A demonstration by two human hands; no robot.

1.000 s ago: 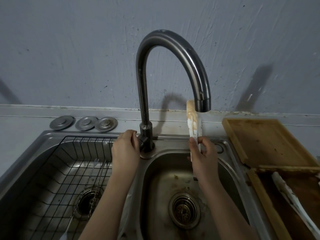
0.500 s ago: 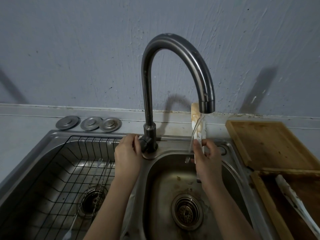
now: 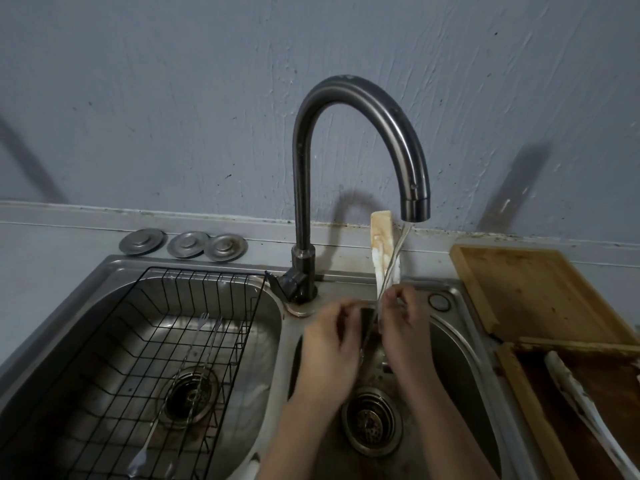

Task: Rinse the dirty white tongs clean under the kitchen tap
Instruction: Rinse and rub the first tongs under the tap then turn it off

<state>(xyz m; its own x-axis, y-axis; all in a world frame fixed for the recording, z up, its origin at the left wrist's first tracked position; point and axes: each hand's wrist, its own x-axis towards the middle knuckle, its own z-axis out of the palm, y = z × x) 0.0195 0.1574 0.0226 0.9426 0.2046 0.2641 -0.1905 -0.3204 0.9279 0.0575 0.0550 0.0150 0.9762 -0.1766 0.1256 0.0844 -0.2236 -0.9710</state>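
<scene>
right hand [image 3: 403, 327] fingers grip tongs [image 3: 382, 247] under tap [image 3: 414, 206] stream; left hand [image 3: 329, 344] loosely curled, ungripping

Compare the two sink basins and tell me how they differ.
The left basin holds a black wire rack with thin metal utensils lying in it; the right basin has no rack. The tap runs water into the right basin, where both hands work, while the left basin gets none. The right basin looks narrower than the left. Both are steel with a round drain strainer.
</scene>
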